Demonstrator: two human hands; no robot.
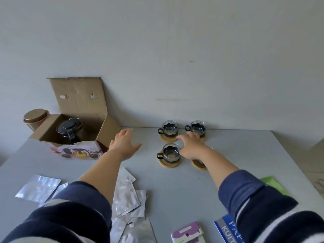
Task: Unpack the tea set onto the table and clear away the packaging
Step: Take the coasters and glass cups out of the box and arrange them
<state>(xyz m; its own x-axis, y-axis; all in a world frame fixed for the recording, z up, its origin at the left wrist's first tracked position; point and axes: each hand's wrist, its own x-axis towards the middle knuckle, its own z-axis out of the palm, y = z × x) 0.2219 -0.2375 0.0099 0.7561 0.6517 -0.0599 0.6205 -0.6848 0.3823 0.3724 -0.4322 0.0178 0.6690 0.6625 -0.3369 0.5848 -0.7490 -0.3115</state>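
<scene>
Silver wrappers (125, 195) near; box (52, 130) holds teapot (70, 129).

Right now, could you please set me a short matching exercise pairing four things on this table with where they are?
Things:
1. teapot
2. silver foil bags
3. green sheet
4. round tin

Places:
A. behind the cardboard box, at far left
B. inside the open cardboard box
C. near edge, between the two sleeves
D. beside the right sleeve, at the right edge

Pairs: 1-B, 2-C, 3-D, 4-A
</scene>
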